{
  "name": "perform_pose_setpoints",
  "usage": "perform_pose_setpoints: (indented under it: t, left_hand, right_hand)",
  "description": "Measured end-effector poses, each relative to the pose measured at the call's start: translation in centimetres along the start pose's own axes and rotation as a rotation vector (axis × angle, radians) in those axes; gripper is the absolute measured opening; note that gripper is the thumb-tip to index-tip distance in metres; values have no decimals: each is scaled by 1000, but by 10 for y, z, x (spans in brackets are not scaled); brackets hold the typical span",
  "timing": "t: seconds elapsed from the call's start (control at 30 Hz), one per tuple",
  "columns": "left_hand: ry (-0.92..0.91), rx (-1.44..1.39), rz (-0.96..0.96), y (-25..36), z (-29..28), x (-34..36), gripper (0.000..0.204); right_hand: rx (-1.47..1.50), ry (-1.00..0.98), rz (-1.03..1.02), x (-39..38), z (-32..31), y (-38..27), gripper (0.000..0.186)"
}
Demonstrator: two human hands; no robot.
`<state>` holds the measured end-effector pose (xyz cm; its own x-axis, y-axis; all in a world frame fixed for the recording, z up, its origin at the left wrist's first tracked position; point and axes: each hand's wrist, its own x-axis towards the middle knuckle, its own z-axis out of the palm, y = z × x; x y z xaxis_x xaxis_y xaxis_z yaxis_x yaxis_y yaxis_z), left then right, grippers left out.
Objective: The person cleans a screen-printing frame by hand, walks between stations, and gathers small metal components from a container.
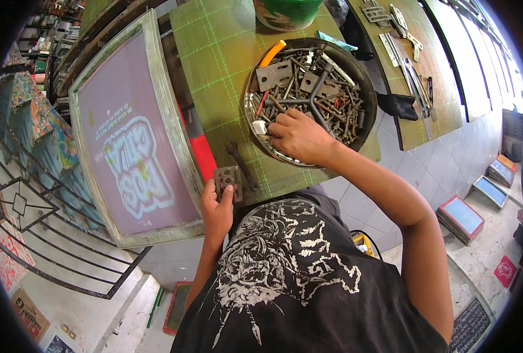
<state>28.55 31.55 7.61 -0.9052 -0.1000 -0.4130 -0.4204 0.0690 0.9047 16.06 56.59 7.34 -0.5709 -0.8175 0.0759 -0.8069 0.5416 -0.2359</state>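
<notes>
From here I see a green gridded table [208, 76], then a round pan [365, 82] on it, then its heap of bolts [347, 112]. The right hand [300, 136] dips into the pan, fingers bent, whether pinching anything I can't tell. At the table's near left corner, the left hand [217, 207] pinches a slotted metal plate [226, 175], long axis pointing away from the body

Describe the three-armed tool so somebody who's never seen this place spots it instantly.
On the green table, find the round tray of screws under the right hand. The tool lies on that heap: three long dark arms meeting in a Y, unlike the thin screws and flat plates around it.
</notes>
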Motion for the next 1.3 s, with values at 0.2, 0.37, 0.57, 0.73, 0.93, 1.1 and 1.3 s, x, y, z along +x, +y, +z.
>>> perform_pose_setpoints:
  t: [0.2,0.37,0.57,0.73,0.93,1.1,1.3]
  left_hand:
    - [11,-22,-11,2,1,0,18]
    - [32,-24,-11,-1,1,0,21]
    - [24,-11,-1,3,3,-1,23]
    - [-7,-7,-8,3,5,0,23]
    - [-16,71,49,0,8,1,19]
    - [-47,46,11,-5,8,2,17]
    - [-6,73,62,7,14,2,20]
  right_hand:
    - [253,218,165,-3,3,2,14]
    - [1207,475,676,0,-19,-17,16]
    - [2130,543,906,4,-32,-16,19]
    - [672,274,654,14,-28,-17,26]
    - [198,153,488,25,1,-19,14]
    - [191,167,405,24,8,-13,13]
    - [212,330,449,18,-13,6,33]
